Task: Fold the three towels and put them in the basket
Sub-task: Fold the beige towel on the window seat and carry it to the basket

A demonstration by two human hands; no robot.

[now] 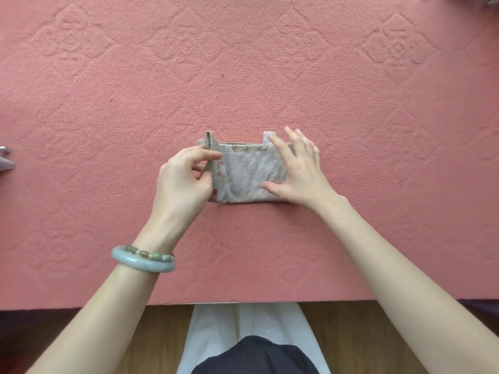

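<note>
Left hand (183, 182) pinches the towel (248, 174) by its raised left end; right hand (297, 168) presses flat, fingers spread, on its right; best carry that end rightward, edges matched.

Reaching forward with both bare forearms, angling inward from the lower corners toward the centre. Pinching the left edge of the towel (248, 174) between thumb and curled fingers of the left hand (183, 182), back of the hand facing up. Pressing flat on the towel's right part with the right hand (299, 171), palm down, fingers straight and spread, thumb stretching leftward.
</note>
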